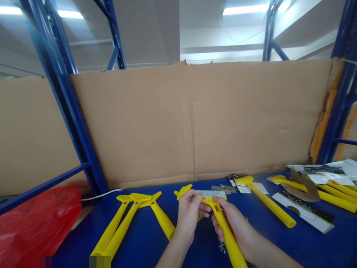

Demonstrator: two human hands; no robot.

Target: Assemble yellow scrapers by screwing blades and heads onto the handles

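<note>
A yellow scraper handle (pixel 230 238) stands tilted between my hands, its forked head pointing away from me. My right hand (pixel 232 219) is closed around its neck, with the thumb near the head. At the head's left end my left hand (pixel 189 210) pinches a flat metal blade (pixel 213 193), which lies along the head. Just beyond my left fingers is a separate yellow head piece (pixel 183 190), partly hidden by the hand. Small metal screws (pixel 222 248) lie on the blue table beneath the handle. Several loose blades (pixel 224 188) rest behind my right hand.
Several yellow scraper handles (pixel 122 227) lie to the left. Another yellow scraper (pixel 270 204) lies right, near a black-and-white card package (pixel 304 212) and more packaged handles (pixel 337 199). A red plastic bag (pixel 39 223) fills the left corner. A cardboard wall (pixel 145 126) backs the blue table (pixel 145 245).
</note>
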